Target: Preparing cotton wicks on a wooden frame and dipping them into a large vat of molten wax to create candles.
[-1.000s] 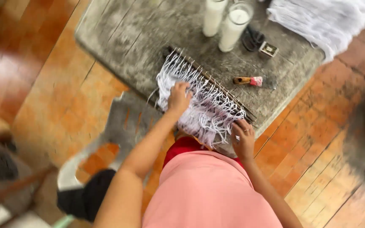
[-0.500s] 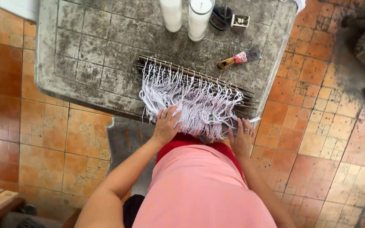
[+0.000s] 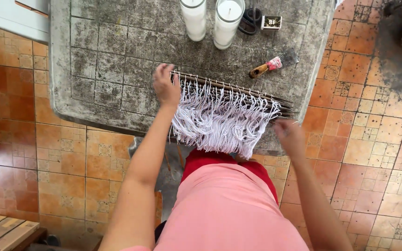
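Nearest me is my own pink top and red waistband, pressed to the edge of the surface [image 3: 94, 69], a grey, stained slab of square tiles. Just past it my right hand [image 3: 288, 135] hangs by the right ends of the rods [image 3: 238, 90]; it is blurred, so I cannot tell whether that grip is clenched or slack, or whether it touches anything. The rods are a bundle of thin dark sticks lying slantwise across the surface. White strings [image 3: 222, 118] are looped along them and spill toward me, the loose ends hanging over the near edge. My left hand [image 3: 165, 86] reaches furthest, its fingers curled over the left ends of the rods, grasping them.

As I judge it, the work in hand is squaring up and steadying this bundle. To do it well I would keep the left grip firm on the rod ends so they stay stacked, bring the right hand onto the opposite ends before shifting anything, and move both ends together so the loops do not slide off or tangle.

Beyond the rods lies a small brush [image 3: 266, 67] with a wooden handle and pink band. Farther back stand two tall white candles [image 3: 212, 18] in glass, with dark scissors [image 3: 249, 21] and a small box [image 3: 271, 22] beside them.
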